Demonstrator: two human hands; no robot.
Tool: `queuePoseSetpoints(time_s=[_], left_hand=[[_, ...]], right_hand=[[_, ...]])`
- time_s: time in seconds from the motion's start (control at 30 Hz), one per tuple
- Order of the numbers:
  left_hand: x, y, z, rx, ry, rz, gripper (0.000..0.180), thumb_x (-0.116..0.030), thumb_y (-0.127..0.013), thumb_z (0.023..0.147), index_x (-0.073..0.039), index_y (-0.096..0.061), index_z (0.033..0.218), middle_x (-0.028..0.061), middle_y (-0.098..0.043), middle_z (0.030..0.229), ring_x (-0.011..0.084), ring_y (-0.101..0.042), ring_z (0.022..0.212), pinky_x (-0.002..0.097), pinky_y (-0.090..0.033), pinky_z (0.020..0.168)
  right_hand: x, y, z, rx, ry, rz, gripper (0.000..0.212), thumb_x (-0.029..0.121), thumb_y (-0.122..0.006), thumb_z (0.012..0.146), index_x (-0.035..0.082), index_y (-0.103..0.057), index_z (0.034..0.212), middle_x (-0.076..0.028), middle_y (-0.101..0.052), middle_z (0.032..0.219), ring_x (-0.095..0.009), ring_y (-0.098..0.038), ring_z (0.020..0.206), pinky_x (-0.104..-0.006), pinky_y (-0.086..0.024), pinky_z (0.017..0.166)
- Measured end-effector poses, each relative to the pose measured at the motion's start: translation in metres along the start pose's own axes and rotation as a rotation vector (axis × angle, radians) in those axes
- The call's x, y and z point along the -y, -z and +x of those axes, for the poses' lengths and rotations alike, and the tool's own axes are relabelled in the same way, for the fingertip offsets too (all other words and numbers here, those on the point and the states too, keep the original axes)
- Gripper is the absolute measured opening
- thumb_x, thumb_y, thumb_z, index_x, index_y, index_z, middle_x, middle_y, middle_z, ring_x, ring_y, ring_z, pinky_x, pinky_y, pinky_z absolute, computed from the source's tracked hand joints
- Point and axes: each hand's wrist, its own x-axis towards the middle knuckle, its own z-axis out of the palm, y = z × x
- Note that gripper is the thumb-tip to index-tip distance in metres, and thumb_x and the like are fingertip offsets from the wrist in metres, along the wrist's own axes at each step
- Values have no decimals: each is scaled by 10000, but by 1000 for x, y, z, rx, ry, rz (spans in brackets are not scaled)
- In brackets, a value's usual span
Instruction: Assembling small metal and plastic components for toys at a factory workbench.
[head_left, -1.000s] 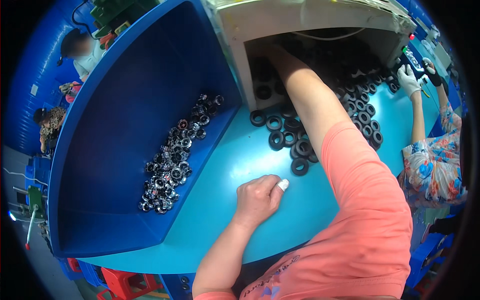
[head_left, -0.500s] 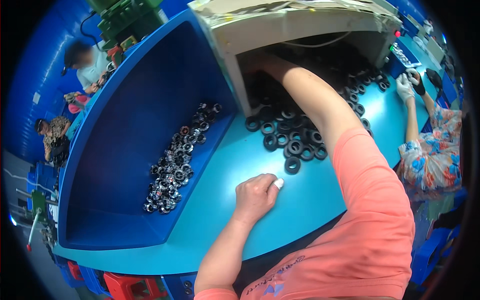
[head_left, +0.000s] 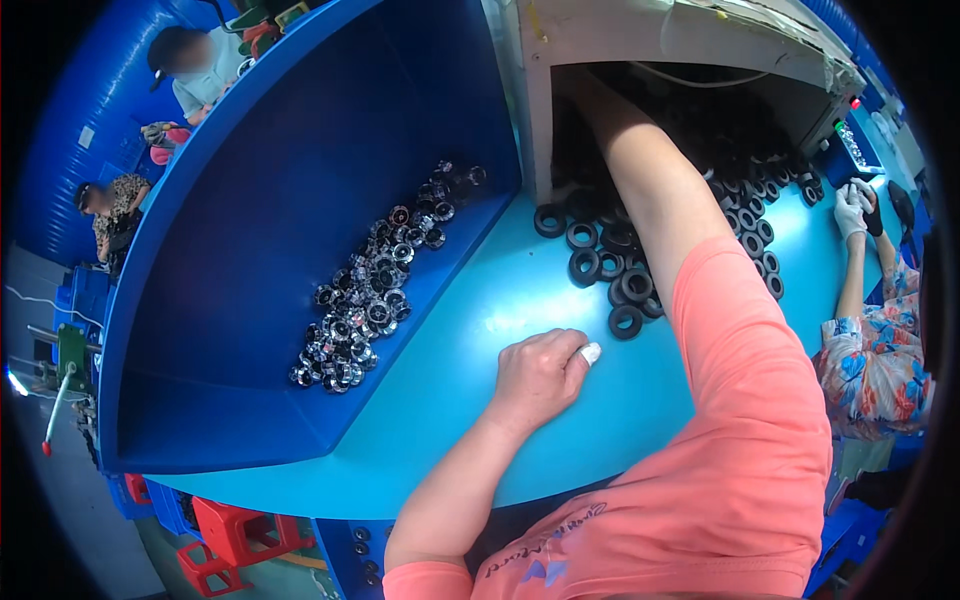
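Curled into a fist, my left hand [head_left: 543,375] rests on the turquoise tabletop [head_left: 450,430]; white tape wraps its thumb tip, and no object shows in it. My right forearm [head_left: 655,175] reaches under the pale, worn housing [head_left: 540,110]. The right hand is hidden in the dark opening there, so its fingers and anything in them cannot be seen. Thick black rings [head_left: 637,285] lie heaped around that forearm and spill out onto the tabletop. One ring [head_left: 625,322] lies at the near edge of the heap, a little beyond my left hand.
A big blue bin [head_left: 250,170] with high walls stands on the left, holding a band of shiny clear-and-black round parts [head_left: 380,285]. A co-worker's gloved hand [head_left: 850,212] is at the right beside a small blue box [head_left: 858,150]. Red stools [head_left: 235,530] stand below the table.
The whole view has shifted, with the scene displaced in the picture. My left fist still rests on the tabletop, and the right arm is still inside the housing.
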Motion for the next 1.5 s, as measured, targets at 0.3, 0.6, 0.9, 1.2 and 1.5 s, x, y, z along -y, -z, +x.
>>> queuePoseSetpoints(time_s=[0.3,0.6,0.9,1.2,1.5], left_hand=[[2,-4,-5,-30,-21,49,124,-153,-705,809,-79,-736,903,136,-707,774,315,-694,697,406,-548,637],[5,-6,-9,-118,63,-209,159,-171,-719,886,-15,-721,916,52,-615,634,109,-521,577,290,-436,554],[5,8,-21,-295,230,-725,275,-199,-574,991,-51,-639,1214,55,-664,973,122,-616,759,279,-510,618],[37,51,-71,-348,251,-1415,389,-282,-432,1066,-33,-528,1350,159,-628,1196,226,-622,1036,387,-535,886],[38,64,-76,-286,118,-1685,411,-272,-430,1055,-28,-494,1380,246,-609,1234,250,-650,971,382,-543,855]], right_hand=[[-5,35,-116,278,203,12,395,291,-593,860,87,-693,1183,-186,-680,1194,-360,-635,1113,-430,-503,967],[91,115,-300,64,285,-69,408,165,-730,723,138,-706,1129,-117,-673,1066,-295,-628,1050,-426,-462,948],[155,90,-351,-71,213,532,333,99,-730,724,56,-722,1054,-122,-682,951,-285,-677,845,-383,-552,803],[217,91,-354,86,210,842,311,16,-685,725,57,-672,1033,-117,-709,923,-271,-694,899,-365,-550,816],[187,56,-331,109,323,196,268,-118,-650,728,31,-719,940,-153,-700,942,-340,-691,940,-405,-562,814]])
